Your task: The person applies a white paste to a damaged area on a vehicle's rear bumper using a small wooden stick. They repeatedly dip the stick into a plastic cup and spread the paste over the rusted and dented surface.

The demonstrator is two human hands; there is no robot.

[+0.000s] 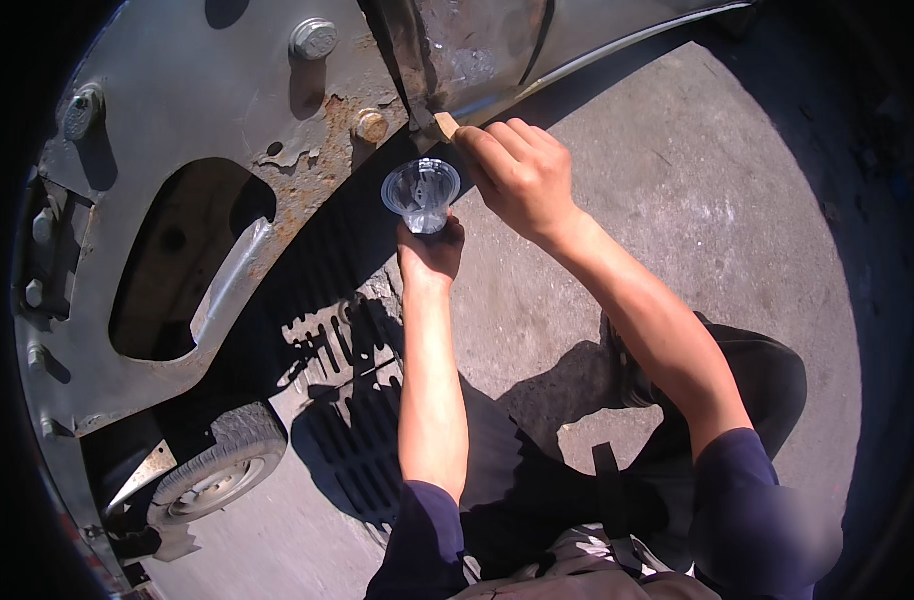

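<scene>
My left hand (432, 250) holds a clear plastic cup (421, 192) from below, upright, just under the rusty edge of a grey car body panel (197, 110). My right hand (517, 175) grips a small tan wooden handle (445, 124), perhaps of a brush; its tip touches the panel's dark seam (407, 60) right above the cup. What the cup contains I cannot tell.
Large bolts (314, 38) and rust patches (322, 160) dot the panel, which has a big oval opening (177, 260). A small wheel (217, 475) stands at lower left beside a metal drain grate (352, 400). Sunlit concrete ground (697, 200) spreads to the right. My dark-trousered knees (737, 380) are bent below.
</scene>
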